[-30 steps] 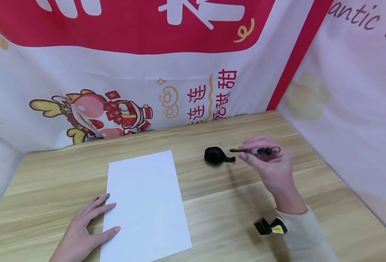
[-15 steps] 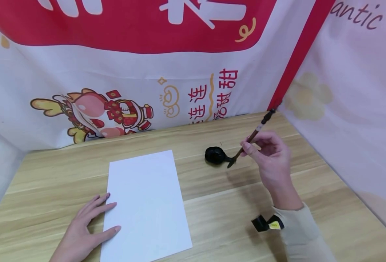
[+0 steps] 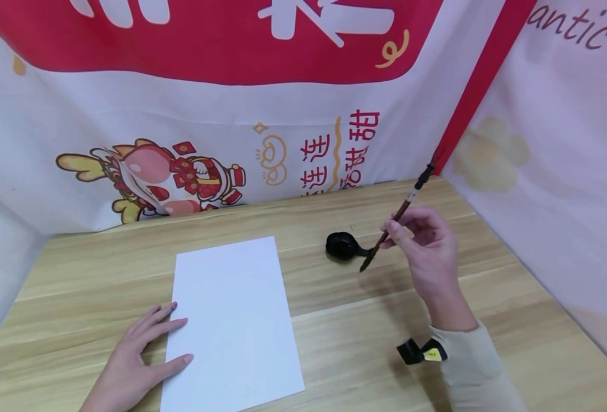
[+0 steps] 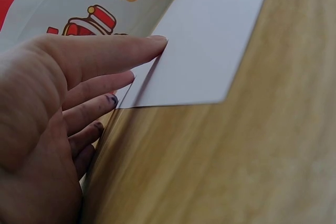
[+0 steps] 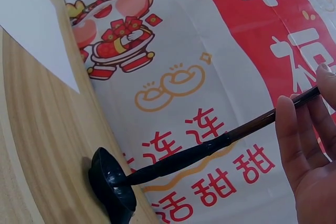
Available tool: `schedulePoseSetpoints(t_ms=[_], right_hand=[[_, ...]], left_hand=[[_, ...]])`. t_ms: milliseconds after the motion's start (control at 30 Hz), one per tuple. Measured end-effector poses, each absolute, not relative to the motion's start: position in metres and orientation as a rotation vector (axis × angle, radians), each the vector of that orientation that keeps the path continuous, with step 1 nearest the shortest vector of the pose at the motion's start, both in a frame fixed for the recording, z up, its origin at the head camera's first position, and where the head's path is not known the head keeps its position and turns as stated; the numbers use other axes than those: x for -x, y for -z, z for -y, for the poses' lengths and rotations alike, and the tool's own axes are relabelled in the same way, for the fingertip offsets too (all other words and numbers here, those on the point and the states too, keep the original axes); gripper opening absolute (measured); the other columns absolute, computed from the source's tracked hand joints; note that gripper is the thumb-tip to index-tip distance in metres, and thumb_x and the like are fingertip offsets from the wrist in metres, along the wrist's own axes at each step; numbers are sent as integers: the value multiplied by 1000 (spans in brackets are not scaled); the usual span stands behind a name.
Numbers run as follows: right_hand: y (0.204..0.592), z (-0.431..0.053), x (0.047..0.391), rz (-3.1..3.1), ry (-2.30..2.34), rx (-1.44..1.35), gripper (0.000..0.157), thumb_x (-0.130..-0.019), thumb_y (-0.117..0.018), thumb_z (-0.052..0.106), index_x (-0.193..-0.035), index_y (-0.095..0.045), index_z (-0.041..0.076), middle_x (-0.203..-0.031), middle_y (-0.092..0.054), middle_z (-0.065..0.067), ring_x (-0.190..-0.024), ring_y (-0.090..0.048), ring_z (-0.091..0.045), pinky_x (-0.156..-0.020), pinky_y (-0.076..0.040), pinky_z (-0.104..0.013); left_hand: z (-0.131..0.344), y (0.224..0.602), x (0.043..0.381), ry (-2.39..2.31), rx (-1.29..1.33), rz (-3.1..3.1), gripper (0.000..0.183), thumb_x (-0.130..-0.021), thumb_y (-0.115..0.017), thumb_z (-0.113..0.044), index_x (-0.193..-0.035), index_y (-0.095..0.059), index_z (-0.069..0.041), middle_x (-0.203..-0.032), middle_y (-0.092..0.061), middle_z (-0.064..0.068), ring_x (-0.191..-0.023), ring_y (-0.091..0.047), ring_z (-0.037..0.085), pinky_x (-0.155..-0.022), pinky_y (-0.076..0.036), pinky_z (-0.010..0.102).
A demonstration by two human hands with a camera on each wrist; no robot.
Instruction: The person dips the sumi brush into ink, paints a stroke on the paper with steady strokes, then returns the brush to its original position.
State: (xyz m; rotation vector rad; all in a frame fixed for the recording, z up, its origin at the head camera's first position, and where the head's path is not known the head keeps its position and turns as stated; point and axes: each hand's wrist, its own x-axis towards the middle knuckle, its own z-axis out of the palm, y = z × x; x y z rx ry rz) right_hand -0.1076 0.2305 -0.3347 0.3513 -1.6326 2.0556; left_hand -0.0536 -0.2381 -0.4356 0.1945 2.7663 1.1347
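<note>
My right hand (image 3: 429,243) pinches the brown handle of a writing brush (image 3: 393,222) between thumb and fingers. The brush slants, its dark tip pointing down and left beside the short handle of a small black ink dish (image 3: 341,246). In the right wrist view the brush's dark end overlaps the bowl of the ink dish (image 5: 107,179), which looks wet and shiny inside. My left hand (image 3: 135,352) rests with fingers spread along the left edge of a blank white sheet of paper (image 3: 233,320). Thumb and fingertips touch the paper (image 4: 202,51); some fingertips carry dark stains.
The wood-grain table (image 3: 344,343) meets a white and red printed cloth (image 3: 262,103) at the back. Another pale cloth (image 3: 566,189) hangs along the right side. A black strap piece with a yellow label (image 3: 432,352) sits at the right cuff.
The brush has swung from nearly level to a steep slant, tip down and loop end up. Its tip has dropped to the near side of the dish's handle. The left hand stays on the paper.
</note>
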Motion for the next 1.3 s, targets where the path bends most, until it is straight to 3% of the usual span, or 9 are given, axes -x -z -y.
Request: schedulePoseSetpoints(t_ms=[533, 1300], right_hand=[[337, -227, 110, 1631, -2055, -299, 31, -88, -64, -5, -109, -47, -19, -95, -64, -18, -89, -66, -27, -68, -59, -38], [355, -218, 122, 1601, -2063, -337, 21, -89, -60, -8, -105, -50, -14, -102, -61, -22, -97, -65, -31, -77, -58, -39]], left_hand=[[239, 440, 53, -1177, -252, -2819, 62, -74, -80, -50, -129, -60, -30, -155, -35, -8, -148, -16, 32, -102, -19, 74], [242, 440, 49, -1155, -272, -2885, 61, -73, -80, -51, -127, -62, -30, -153, -38, -7, -146, -20, 31, -103, -20, 72]])
